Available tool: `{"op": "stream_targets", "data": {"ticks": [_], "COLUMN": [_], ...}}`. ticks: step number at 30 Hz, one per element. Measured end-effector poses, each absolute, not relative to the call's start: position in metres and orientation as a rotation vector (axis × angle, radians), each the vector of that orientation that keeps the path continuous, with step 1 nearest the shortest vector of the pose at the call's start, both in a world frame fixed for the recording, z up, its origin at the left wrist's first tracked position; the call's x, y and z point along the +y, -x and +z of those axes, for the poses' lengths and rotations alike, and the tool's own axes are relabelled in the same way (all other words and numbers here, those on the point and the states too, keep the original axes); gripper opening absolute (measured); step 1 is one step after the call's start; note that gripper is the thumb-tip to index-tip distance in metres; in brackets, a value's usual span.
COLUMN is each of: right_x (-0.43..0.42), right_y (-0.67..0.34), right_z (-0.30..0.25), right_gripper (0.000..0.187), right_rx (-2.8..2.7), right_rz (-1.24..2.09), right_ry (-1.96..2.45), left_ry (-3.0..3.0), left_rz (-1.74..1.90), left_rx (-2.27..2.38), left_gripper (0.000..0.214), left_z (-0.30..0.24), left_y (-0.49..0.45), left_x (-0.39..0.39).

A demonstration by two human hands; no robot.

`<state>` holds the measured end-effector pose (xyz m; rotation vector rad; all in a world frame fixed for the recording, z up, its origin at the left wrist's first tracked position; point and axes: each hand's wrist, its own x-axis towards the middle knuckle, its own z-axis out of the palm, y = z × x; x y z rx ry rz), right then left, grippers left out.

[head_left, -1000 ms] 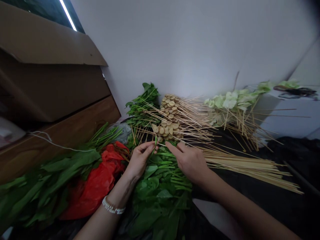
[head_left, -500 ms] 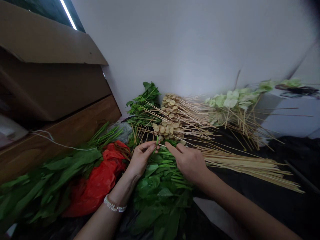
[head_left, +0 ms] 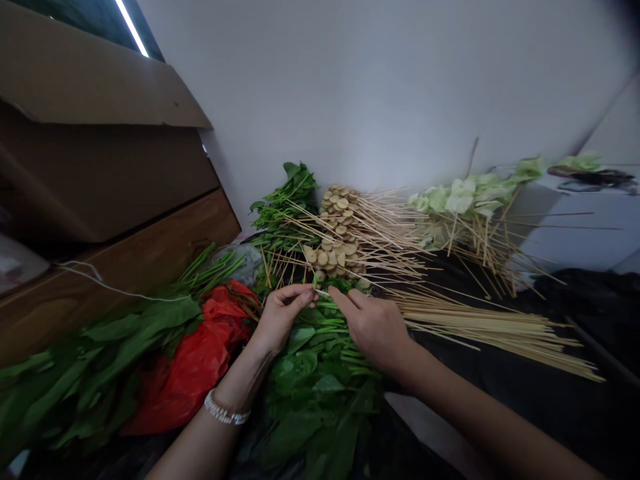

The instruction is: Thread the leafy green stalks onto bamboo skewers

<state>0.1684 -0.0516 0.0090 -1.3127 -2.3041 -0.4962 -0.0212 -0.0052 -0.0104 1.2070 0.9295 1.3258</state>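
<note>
My left hand [head_left: 286, 310] pinches a thin green stem [head_left: 315, 283] between thumb and fingertips. From the right, my right hand [head_left: 373, 323] holds a pale bamboo skewer [head_left: 323, 292], its index finger stretched along it. The skewer's tip meets the stem at my left fingertips; whether it has gone through I cannot tell. Beneath both hands lies a pile of leafy greens [head_left: 305, 380], stems toward the right. Just beyond the hands are skewered potato-like slices [head_left: 340, 230]. A bundle of bare skewers [head_left: 505, 330] lies beside my right hand.
Left of me are a red plastic bag [head_left: 187, 367], more large green leaves [head_left: 115, 353] and a cardboard box [head_left: 100, 160]. At the back stand skewered leafy greens [head_left: 287, 207] and, farther right, skewered pale cabbage leaves [head_left: 463, 197] before the white wall [head_left: 375, 87].
The green stem's upright end now shows shorter above my left fingertips. My right hand has shifted slightly left toward the left hand, and the whole view has moved slightly.
</note>
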Motion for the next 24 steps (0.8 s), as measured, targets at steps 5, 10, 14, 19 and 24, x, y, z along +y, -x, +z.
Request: {"op": "stream_targets", "data": {"ticks": [5,10,14,19,24], "right_x": [-0.05,-0.052,-0.053,-0.049,-0.038], "right_y": [-0.169,-0.165,-0.16,-0.171,-0.196], "right_z": [0.007,0.006,0.006,0.015,0.031], "right_gripper": [0.025,0.021,0.022,0.02,0.023], "right_rx": [-2.274,-2.261,-2.278,-2.252,-2.032], "right_rz": [-0.396,-0.395,-0.361,-0.296,-0.293], "right_ry": [1.256,1.213,1.194,1.242,1.257], "left_ry": [-1.163,-1.224,-1.32,-1.385,-1.742], "left_rz": [1.339,1.24,1.164,1.253,1.226], "left_rx": [0.921,0.946,0.959,0.979,1.103], "left_gripper": [0.029,0.03,0.028,0.034,0.027], "left_z": [-0.008,-0.006,-0.004,-0.007,-0.014], "left_y": [0.022,0.02,0.019,0.026,0.027], "left_x": [-0.005,-0.009,-0.012,-0.006,-0.001]}}
